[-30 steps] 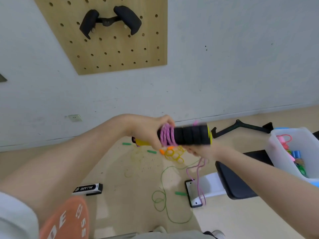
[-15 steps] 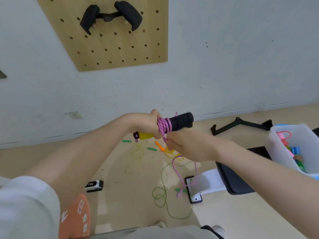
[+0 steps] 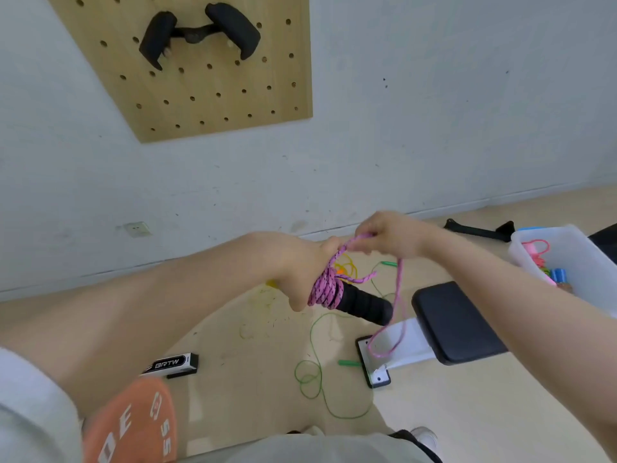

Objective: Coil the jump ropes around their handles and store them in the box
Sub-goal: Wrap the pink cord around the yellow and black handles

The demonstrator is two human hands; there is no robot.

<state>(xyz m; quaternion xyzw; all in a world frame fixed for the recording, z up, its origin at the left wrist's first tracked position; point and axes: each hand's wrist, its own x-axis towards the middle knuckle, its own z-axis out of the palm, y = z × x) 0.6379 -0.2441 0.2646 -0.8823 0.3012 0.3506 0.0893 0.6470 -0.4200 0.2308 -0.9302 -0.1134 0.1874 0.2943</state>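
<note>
Left hand (image 3: 300, 265) grips the black handle (image 3: 364, 304) wound with pink rope (image 3: 325, 289); right hand (image 3: 390, 235) pinches the rope. At three o'clock, the white box (image 3: 581, 259) holds coiled ropes.

pink black-flecked rope (image 3: 325, 289), black handle (image 3: 362, 304).

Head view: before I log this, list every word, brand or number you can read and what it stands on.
"BRTW": white letters on the black and white bar lying on the floor.
"55" and what looks like "DE": white characters on the orange plate at lower left; cut off by the frame edge, so only partly readable.
Nothing readable on the pegboard, the wall socket or the box.
</note>
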